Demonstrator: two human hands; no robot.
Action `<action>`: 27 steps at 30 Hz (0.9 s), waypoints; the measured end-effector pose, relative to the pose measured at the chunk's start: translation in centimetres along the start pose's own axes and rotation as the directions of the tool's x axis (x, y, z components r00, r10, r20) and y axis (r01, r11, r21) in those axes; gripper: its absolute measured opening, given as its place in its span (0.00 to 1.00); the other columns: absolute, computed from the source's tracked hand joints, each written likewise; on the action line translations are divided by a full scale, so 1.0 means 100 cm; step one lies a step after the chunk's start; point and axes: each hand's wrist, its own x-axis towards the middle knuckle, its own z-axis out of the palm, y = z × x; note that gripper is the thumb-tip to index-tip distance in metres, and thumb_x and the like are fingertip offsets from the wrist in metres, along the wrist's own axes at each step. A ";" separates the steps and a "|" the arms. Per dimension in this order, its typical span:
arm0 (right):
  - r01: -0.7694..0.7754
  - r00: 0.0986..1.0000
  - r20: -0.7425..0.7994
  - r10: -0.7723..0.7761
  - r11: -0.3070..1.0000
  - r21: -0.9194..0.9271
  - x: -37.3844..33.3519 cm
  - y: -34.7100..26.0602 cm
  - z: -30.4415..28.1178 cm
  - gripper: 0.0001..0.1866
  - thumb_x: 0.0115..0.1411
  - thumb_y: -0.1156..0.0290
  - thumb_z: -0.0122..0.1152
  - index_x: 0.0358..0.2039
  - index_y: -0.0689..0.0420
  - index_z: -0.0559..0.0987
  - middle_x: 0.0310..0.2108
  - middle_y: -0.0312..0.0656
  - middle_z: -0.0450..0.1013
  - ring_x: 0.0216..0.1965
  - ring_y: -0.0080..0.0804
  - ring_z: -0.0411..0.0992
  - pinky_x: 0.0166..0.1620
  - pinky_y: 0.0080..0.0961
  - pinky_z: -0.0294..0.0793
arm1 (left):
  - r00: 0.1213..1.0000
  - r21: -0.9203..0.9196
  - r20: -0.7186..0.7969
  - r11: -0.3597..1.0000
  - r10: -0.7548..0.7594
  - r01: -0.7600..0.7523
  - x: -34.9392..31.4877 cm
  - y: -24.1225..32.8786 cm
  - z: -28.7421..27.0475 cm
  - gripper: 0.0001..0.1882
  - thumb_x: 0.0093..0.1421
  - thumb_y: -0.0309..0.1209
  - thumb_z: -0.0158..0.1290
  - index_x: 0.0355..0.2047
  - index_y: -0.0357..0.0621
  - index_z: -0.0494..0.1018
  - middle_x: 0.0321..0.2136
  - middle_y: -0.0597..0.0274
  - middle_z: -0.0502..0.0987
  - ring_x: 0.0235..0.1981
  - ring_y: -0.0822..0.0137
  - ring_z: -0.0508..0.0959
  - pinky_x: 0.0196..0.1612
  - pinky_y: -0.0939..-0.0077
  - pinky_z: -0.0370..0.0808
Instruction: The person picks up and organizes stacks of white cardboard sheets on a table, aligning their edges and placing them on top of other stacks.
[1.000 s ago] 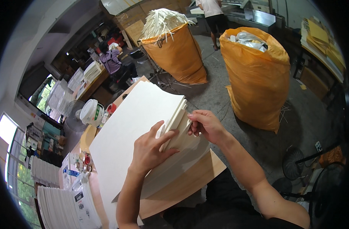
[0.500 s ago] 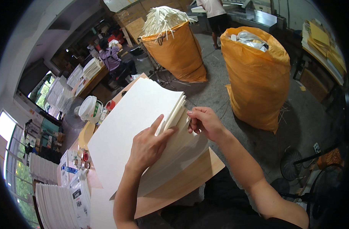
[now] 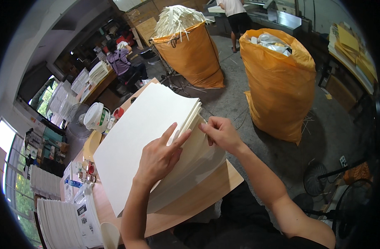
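Observation:
A thick stack of large white paper sheets lies on the wooden table, its right-hand edges fanned and bent into steps. My left hand rests on the top sheet near that edge, with thumb and forefinger spread apart. At the stack's far right corner, my right hand pinches the edge of some sheets between thumb and curled fingers. How many sheets it holds is hidden. Below the bent edges, lower sheets hang over in a curve. A curled pale sheet edge shows at the lower left.
The wooden table ends just before my body. A white bucket, tape rolls and small jars stand left of the stack, with bundled paper below. Two orange sacks stand beyond. Two people work farther back; fans are at right.
My right hand has shifted slightly left, its thumb now pressed onto the sheet edges. My left forefinger has swung a little towards it. At the lower left, a flat white sheet now shows as a curl.

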 end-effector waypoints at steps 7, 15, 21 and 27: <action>-0.217 0.976 0.106 0.190 0.803 0.555 0.008 -0.003 0.000 0.16 0.70 0.65 0.61 0.24 0.55 0.74 0.20 0.38 0.74 0.23 0.29 0.79 0.24 0.22 0.72 | 0.998 0.030 0.002 0.998 0.061 -0.061 0.000 0.000 -0.002 0.27 0.53 0.36 0.69 0.55 0.71 0.78 0.60 0.52 0.75 0.37 0.54 0.85 0.39 0.63 0.82; -0.072 0.985 -0.110 0.130 0.902 0.425 -0.002 0.002 -0.003 0.15 0.69 0.64 0.61 0.26 0.56 0.75 0.22 0.39 0.75 0.24 0.30 0.78 0.26 0.24 0.73 | 0.998 -0.024 0.056 1.000 -0.004 0.005 0.003 0.003 -0.007 0.31 0.46 0.43 0.74 0.53 0.71 0.80 0.58 0.57 0.77 0.41 0.53 0.85 0.41 0.63 0.83; 0.457 0.808 0.125 -0.576 0.477 -0.751 -0.048 0.019 0.008 0.19 0.59 0.54 0.68 0.36 0.58 0.79 0.38 0.48 0.77 0.47 0.48 0.76 0.53 0.44 0.73 | 0.998 -0.031 0.063 0.999 0.013 -0.011 0.001 0.004 -0.008 0.30 0.47 0.43 0.74 0.53 0.70 0.79 0.58 0.57 0.78 0.40 0.54 0.85 0.41 0.65 0.83; 0.494 0.798 0.591 0.121 0.430 -0.756 -0.040 -0.010 0.023 0.30 0.61 0.42 0.65 0.53 0.51 0.81 0.57 0.53 0.73 0.65 0.54 0.63 0.71 0.51 0.52 | 0.988 0.331 0.114 0.933 0.109 -0.141 -0.017 0.015 0.022 0.39 0.59 0.56 0.62 0.70 0.76 0.64 0.70 0.46 0.63 0.52 0.39 0.79 0.57 0.46 0.77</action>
